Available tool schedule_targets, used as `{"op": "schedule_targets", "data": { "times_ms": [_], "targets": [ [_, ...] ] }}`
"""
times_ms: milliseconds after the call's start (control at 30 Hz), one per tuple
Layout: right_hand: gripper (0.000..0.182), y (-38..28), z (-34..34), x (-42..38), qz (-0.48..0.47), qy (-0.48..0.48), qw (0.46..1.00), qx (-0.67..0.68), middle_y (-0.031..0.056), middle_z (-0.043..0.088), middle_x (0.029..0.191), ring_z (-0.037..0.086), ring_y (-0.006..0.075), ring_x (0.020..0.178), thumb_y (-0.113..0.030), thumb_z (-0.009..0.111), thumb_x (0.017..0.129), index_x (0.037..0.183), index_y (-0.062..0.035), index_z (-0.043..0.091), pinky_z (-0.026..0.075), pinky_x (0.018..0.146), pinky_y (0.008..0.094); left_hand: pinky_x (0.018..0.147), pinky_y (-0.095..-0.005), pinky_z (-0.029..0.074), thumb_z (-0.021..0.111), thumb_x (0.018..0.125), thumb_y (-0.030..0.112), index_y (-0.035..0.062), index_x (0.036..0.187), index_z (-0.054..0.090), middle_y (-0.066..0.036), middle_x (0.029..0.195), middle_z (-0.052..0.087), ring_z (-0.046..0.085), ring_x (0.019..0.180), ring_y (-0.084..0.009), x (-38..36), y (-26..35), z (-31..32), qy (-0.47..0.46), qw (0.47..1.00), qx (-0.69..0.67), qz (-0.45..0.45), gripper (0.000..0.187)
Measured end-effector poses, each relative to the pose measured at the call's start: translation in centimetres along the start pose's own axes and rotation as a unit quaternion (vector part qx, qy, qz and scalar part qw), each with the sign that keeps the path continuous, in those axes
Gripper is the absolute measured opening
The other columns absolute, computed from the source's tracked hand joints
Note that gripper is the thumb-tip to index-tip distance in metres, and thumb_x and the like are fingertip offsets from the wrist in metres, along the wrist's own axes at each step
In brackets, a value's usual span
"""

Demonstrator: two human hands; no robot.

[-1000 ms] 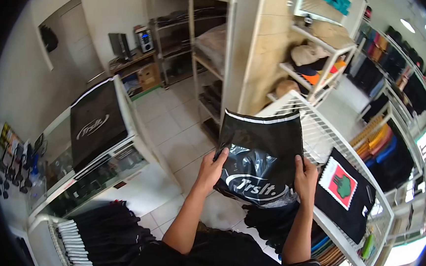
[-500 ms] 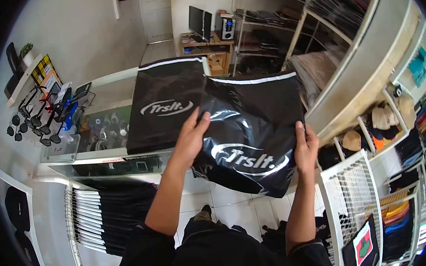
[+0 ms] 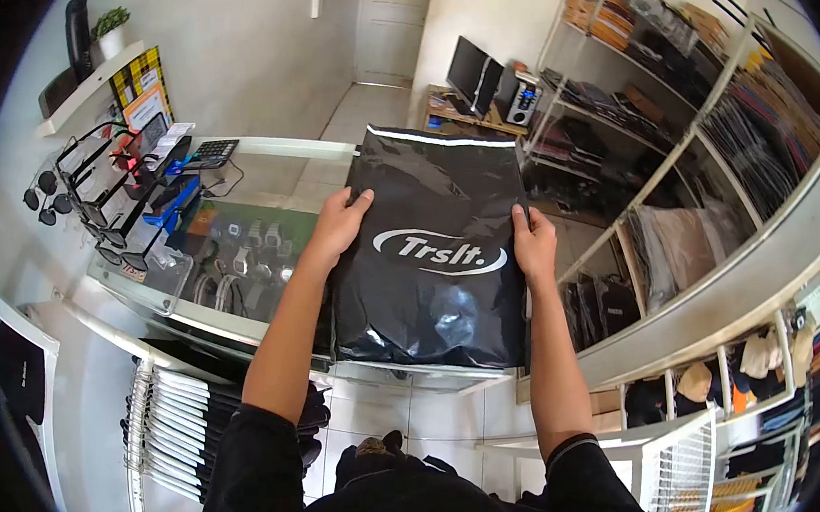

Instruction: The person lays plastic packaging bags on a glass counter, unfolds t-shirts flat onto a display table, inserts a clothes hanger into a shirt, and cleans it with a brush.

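Note:
A glossy black plastic bag (image 3: 433, 311) with a white "Trslt." logo and a white strip along its top edge lies over the glass counter. My left hand (image 3: 339, 225) is closed on its left edge, the thumb resting on the front face. At the opposite edge, my right hand (image 3: 534, 238) grips the bag with its thumb on top and fingers around the side. A second black bag is mostly hidden behind this one.
Watches (image 3: 255, 243) sit inside the glass counter (image 3: 186, 314). A sunglasses rack (image 3: 106, 196) and a calculator (image 3: 213, 153) stand on its left end. Behind are a monitor (image 3: 473, 76) and shelves of packed clothes (image 3: 680, 237). Hangers with clothes (image 3: 179, 424) are at lower left.
The held bag has moved left and up over the other bag, covering most of it, and now faces straighter. Both hands keep their grip while the view has turned.

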State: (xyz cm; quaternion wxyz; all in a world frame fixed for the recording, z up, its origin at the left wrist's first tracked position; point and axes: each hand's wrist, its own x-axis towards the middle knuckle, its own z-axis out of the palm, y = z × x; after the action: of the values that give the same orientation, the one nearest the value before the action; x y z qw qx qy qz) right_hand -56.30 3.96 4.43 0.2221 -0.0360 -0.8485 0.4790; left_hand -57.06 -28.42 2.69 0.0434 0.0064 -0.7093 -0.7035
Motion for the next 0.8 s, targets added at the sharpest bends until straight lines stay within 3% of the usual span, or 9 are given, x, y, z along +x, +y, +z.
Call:
{"op": "schedule_targets", "data": {
  "times_ms": [33,100,133,167,200,300,467,667,800],
  "targets": [
    [0.037,0.6,1.1,0.5,0.034,-0.003,0.998,-0.052,0.0092,0.071,0.085,0.059,0.0121,0.080,-0.034,0.065,0.100,0.102,0.0032,0.069,0.048,0.077,0.0319,0.086,-0.0359,0.052,0.063,0.101,0.032,-0.0012,0.114,0.070,-0.010,0.108,0.075,0.069,0.096,-0.0216,1.0,-0.8,-0.5,0.007,1.000,0.001,0.002,0.036],
    [0.042,2.8,2.7,0.5,0.055,-0.013,0.998,-0.041,0.0145,0.072,0.086,0.066,0.0188,0.082,-0.038,0.069,0.095,0.109,0.0012,0.071,0.050,0.079,0.0353,0.087,-0.0378,0.054,0.068,0.097,0.035,-0.0036,0.119,0.069,-0.019,0.106,0.075,0.072,0.097,-0.0282,2.2,-2.1,-1.1,0.087,0.963,0.256,0.008,0.044],
    [0.042,3.5,3.1,0.1,0.054,-0.027,0.995,-0.081,0.0144,0.072,0.086,0.068,0.0208,0.082,-0.037,0.070,0.093,0.113,0.0002,0.071,0.051,0.079,0.0363,0.091,-0.0437,0.053,0.071,0.092,0.035,-0.0007,0.122,0.069,-0.023,0.109,0.074,0.070,0.103,-0.0380,2.2,-2.4,-1.1,0.113,0.954,0.279,0.008,0.046],
    [0.044,4.2,3.4,0.0,0.052,-0.038,0.991,-0.121,0.0143,0.073,0.086,0.070,0.0227,0.082,-0.037,0.071,0.092,0.116,-0.0009,0.071,0.052,0.079,0.0372,0.091,-0.0437,0.053,0.071,0.092,0.035,-0.0007,0.122,0.069,-0.023,0.109,0.074,0.070,0.103,-0.0380,2.5,-2.6,-1.4,0.116,0.953,0.279,0.010,0.046],
    [0.044,4.1,3.5,-0.3,0.067,-0.053,0.990,-0.109,0.0185,0.075,0.088,0.073,0.0373,0.087,-0.037,0.072,0.088,0.119,-0.0054,0.071,0.054,0.084,0.0448,0.095,-0.0458,0.051,0.071,0.091,0.036,0.0006,0.126,0.067,-0.023,0.116,0.071,0.067,0.110,-0.0392,2.3,-2.4,-1.6,0.112,0.938,0.329,0.000,0.049],
    [0.044,3.6,3.5,-1.1,0.086,-0.063,0.986,-0.129,0.0184,0.075,0.091,0.072,0.0369,0.091,-0.036,0.072,0.089,0.121,-0.0056,0.070,0.054,0.086,0.0445,0.097,-0.0491,0.051,0.072,0.089,0.034,0.0010,0.128,0.066,-0.023,0.124,0.068,0.065,0.115,-0.0410,1.1,-1.7,-1.3,0.110,0.910,0.399,-0.010,0.051],
    [0.050,3.5,3.9,-1.8,0.067,-0.051,0.976,-0.199,0.0177,0.072,0.102,0.069,0.0374,0.100,-0.039,0.073,0.088,0.126,-0.0066,0.068,0.053,0.090,0.0462,0.089,-0.0513,0.052,0.074,0.088,0.032,0.0007,0.115,0.069,-0.022,0.111,0.068,0.066,0.107,-0.0414,0.7,-2.4,-1.7,0.134,0.880,0.456,0.005,0.042],
    [0.062,4.5,4.6,-2.1,0.029,-0.047,0.963,-0.265,0.0213,0.062,0.120,0.065,0.0400,0.109,-0.046,0.073,0.088,0.134,-0.0060,0.063,0.053,0.094,0.0474,0.091,-0.0510,0.052,0.072,0.090,0.035,0.0038,0.118,0.072,-0.022,0.114,0.067,0.066,0.108,-0.0415,-0.3,-1.2,-1.9,0.090,0.892,0.440,-0.038,0.041],
    [0.074,3.1,4.5,-2.7,0.033,-0.067,0.953,-0.292,0.0244,0.057,0.127,0.063,0.0419,0.114,-0.055,0.070,0.089,0.142,-0.0063,0.056,0.052,0.096,0.0482,0.091,-0.0518,0.052,0.070,0.092,0.044,0.0042,0.124,0.070,-0.024,0.123,0.062,0.064,0.112,-0.0420,-0.8,-1.9,-2.1,0.093,0.877,0.471,0.018,0.051]
  ]
}}
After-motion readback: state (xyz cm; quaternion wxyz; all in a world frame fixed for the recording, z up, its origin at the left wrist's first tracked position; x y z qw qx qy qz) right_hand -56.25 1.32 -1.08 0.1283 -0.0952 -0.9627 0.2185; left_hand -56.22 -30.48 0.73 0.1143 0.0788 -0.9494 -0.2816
